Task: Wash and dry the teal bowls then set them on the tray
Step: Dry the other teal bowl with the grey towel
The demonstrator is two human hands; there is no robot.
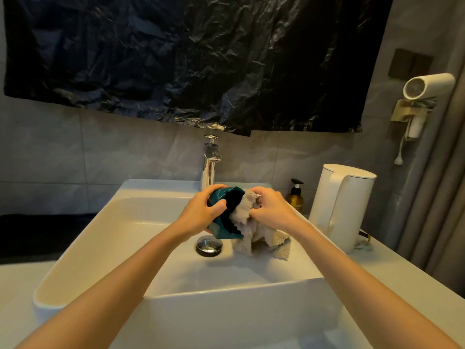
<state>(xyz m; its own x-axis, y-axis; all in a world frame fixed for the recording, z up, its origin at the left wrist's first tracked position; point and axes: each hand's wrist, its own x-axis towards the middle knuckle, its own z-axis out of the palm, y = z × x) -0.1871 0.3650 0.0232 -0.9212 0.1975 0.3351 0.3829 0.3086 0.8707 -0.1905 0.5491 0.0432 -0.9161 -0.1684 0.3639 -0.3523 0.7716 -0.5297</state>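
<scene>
A teal bowl [224,227] is held on its side above the white sink [105,238], its dark opening turned to the right. My left hand [201,212] grips its outer wall from the left. My right hand [271,210] clutches a beige towel [264,238] bunched against the bowl's opening, and the towel's loose end hangs down over the basin. No tray or other bowl is in view.
A chrome tap [210,159] stands behind the bowl and the chrome drain plug [208,245] lies below it. On the counter to the right are an amber pump bottle [295,197] and a white kettle [342,205]. A hair dryer [425,86] hangs on the right wall.
</scene>
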